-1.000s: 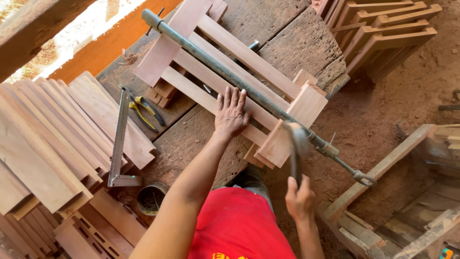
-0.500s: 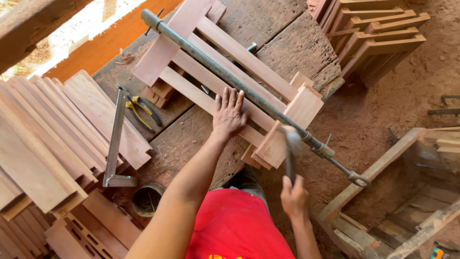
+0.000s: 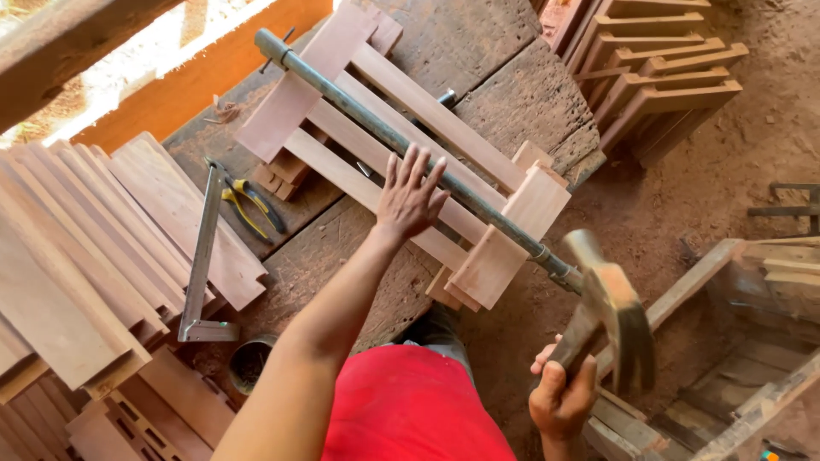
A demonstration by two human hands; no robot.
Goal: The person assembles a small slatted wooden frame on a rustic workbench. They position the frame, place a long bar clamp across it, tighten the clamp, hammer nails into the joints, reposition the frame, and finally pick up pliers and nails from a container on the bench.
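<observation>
My left hand (image 3: 410, 198) lies flat, fingers spread, on the wooden slatted frame (image 3: 401, 149) that rests on the rough workbench (image 3: 504, 81). A long metal bar clamp (image 3: 384, 128) runs diagonally over the frame, just beyond my fingertips. My right hand (image 3: 562, 399) grips the handle of a claw hammer (image 3: 611, 320), raised near the frame's near-right end piece (image 3: 508, 235), with its head blurred.
Loose wooden slats (image 3: 94, 248) lie fanned out at the left. A metal try square (image 3: 203, 265) and yellow-handled pliers (image 3: 248, 209) rest beside them. Stacked wooden frames (image 3: 658, 81) stand at the top right. More wooden crates (image 3: 752, 358) sit on the dirt floor at the right.
My right hand has swung the hammer up and to the right, closer to the camera. My left hand stays pressed on the frame.
</observation>
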